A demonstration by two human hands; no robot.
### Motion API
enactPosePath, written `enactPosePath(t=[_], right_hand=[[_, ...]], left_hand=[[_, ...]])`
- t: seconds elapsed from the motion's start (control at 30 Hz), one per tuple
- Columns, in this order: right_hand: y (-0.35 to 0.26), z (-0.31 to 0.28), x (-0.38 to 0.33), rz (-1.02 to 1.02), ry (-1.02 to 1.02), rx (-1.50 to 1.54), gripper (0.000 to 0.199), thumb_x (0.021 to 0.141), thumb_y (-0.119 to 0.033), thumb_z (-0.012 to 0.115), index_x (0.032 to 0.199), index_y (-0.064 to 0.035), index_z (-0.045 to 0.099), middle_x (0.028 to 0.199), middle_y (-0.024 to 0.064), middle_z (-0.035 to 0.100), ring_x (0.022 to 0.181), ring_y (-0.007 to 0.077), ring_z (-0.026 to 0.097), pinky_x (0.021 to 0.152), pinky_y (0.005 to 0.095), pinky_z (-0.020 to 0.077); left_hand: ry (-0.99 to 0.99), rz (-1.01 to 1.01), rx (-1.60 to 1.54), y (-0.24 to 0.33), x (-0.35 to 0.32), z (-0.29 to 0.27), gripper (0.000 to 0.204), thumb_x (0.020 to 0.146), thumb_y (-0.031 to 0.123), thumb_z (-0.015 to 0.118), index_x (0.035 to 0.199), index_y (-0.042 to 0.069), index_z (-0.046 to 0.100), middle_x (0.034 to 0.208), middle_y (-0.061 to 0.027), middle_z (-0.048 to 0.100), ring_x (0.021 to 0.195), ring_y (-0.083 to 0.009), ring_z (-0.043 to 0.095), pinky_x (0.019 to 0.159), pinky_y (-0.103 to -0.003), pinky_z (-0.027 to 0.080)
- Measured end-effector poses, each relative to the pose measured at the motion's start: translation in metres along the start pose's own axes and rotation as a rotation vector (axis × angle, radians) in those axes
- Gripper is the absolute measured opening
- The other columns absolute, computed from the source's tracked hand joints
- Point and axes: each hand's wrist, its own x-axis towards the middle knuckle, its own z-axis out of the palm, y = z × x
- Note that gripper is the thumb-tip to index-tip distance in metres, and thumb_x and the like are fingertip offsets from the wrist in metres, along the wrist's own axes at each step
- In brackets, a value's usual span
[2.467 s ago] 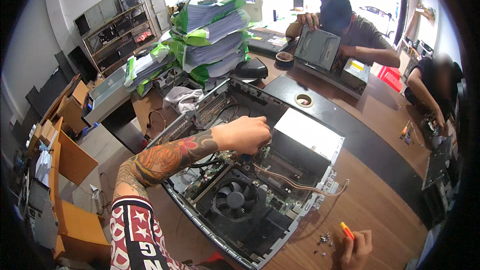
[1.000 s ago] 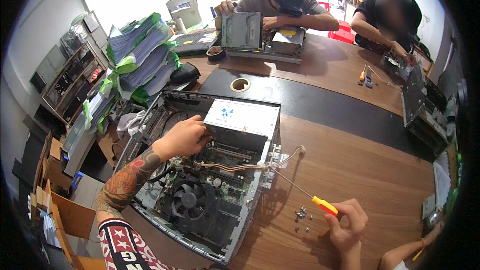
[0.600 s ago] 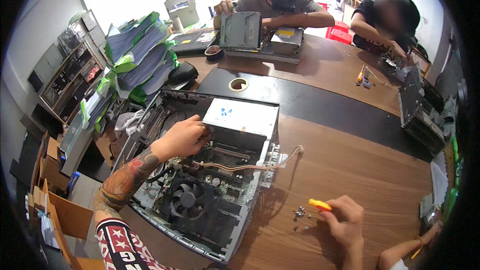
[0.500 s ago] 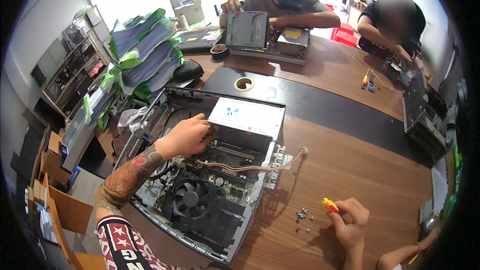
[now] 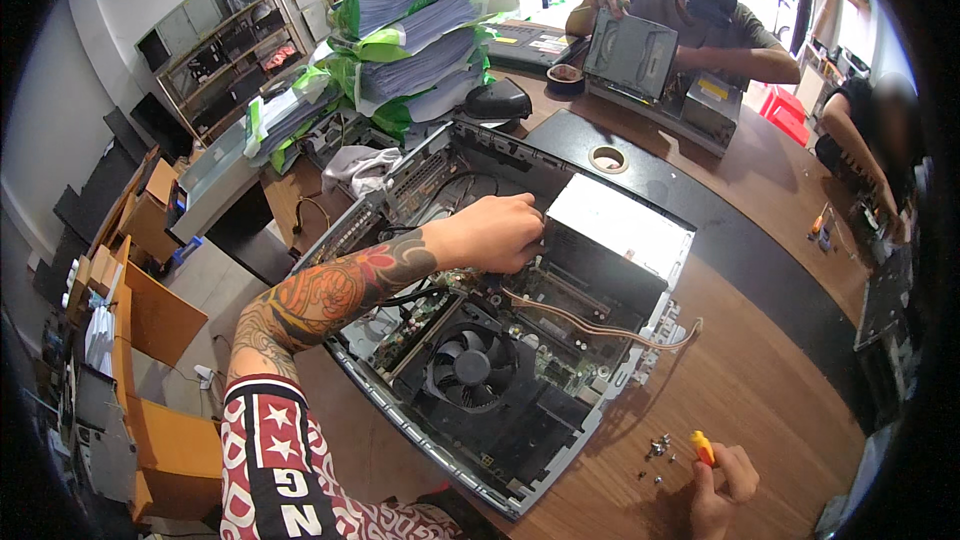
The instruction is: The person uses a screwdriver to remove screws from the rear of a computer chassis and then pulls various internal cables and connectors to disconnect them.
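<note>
An opened desktop computer case (image 5: 520,502) lies on the wooden table in front of me, with a black cooling fan (image 5: 472,367) inside. My left hand (image 5: 495,232) reaches into it beside the left end of the silver power supply (image 5: 620,230). Its fingers are curled closed, and what they grip, if anything, is hidden. A loose bundle of light-coloured wires (image 5: 600,329) runs out over the case's right edge. To the right of the case, my right hand (image 5: 728,488) holds a small screwdriver (image 5: 703,448) by its yellow and red handle. Several small screws (image 5: 658,446) lie beside that hand.
A tape roll (image 5: 608,160) sits on the black strip beyond the case. Stacked papers in green wrapping (image 5: 420,45) rise at the far left, next to a white cloth (image 5: 360,170). Across the table, one person (image 5: 755,45) handles another opened computer; a second person (image 5: 865,135) works at the right.
The view has swung left, so the case and table appear farther right. My left hand stays by the power supply, and my right hand still holds the screwdriver.
</note>
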Motion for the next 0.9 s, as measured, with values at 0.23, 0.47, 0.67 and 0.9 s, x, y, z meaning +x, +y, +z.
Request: enactPosePath(t=[0.23,0.47,0.67,0.9], right_hand=[[0.003,0.009,-0.006,-0.046,0.137,0.011,0.014,0.085,0.005,0.071,0.099,0.0040,0.070,0.082,0.0135,0.067,0.069,0.0202,0.062,0.061,0.0325,0.0486],[0.005,0.025,-0.010,0.032,0.001,-0.053,0.021,0.077,0.003,0.073,0.098,0.0061,0.069,0.078,0.0118,0.064,0.068,0.0192,0.058,0.062,0.0271,0.0434],[0.005,0.019,-0.001,-0.051,0.011,-0.171,0.025,0.071,-0.008,0.082,0.093,-0.0013,0.074,0.068,0.0094,0.063,0.056,0.0204,0.059,0.050,0.0313,0.0453],[0.016,0.013,0.002,-0.265,0.120,-0.141,0.028,0.082,-0.022,0.077,0.101,-0.0029,0.071,0.071,0.0070,0.060,0.058,0.0208,0.059,0.051,0.0345,0.0472]], left_hand=[[0.002,-0.056,-0.027,0.004,0.001,-0.002,0.017,0.080,0.016,0.067,0.081,-0.001,0.068,0.088,-0.0154,0.064,0.099,-0.0326,0.058,0.083,-0.043,0.053],[0.022,-0.010,-0.020,0.003,0.002,-0.006,0.018,0.079,0.016,0.063,0.077,-0.001,0.067,0.083,-0.0148,0.067,0.095,-0.0319,0.061,0.079,-0.043,0.054],[0.007,-0.106,0.017,0.002,-0.005,-0.001,0.015,0.075,0.011,0.064,0.081,-0.003,0.066,0.092,-0.0234,0.063,0.090,-0.0394,0.063,0.077,-0.048,0.054],[0.017,-0.106,-0.102,-0.010,-0.001,0.007,0.044,0.081,-0.003,0.058,0.124,-0.002,0.056,0.122,-0.0221,0.061,0.115,-0.0410,0.057,0.099,-0.042,0.045]])
